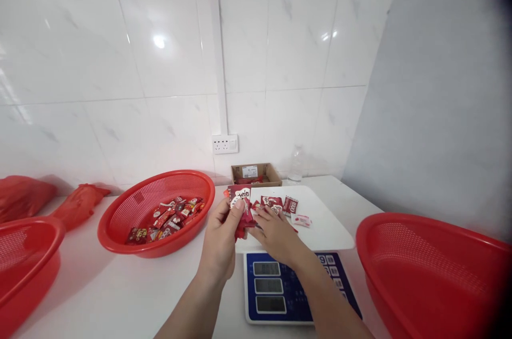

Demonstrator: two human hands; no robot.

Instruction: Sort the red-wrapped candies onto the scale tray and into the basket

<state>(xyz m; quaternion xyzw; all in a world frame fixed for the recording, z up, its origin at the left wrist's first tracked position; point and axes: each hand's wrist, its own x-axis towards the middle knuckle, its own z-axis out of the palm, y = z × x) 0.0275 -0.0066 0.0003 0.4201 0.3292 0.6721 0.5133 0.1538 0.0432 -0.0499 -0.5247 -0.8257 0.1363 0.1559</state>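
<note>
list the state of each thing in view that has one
Left hand, closed on red packets
Right hand, open over loose packets
Scale, loaded, readings unclear
Middle basket, partly filled
Right basket, upright
Left basket, upright
Red bags, lying down
Cardboard box, open
Bottle, upright
Outlet switch, position unclear

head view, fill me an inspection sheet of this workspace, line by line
surface: white table, bearing a scale with a white pan
items handled: red packets in hand; loose packets on the pan
clutter: red basket with small packets, red baskets at far left and right, two red bags, cardboard box, clear bottle
grip: left hand holds the red packets; right hand is over packets on the pan, its hold unclear
cables: nothing seen
surroundings: tiled wall with socket, grey wall at right
</note>
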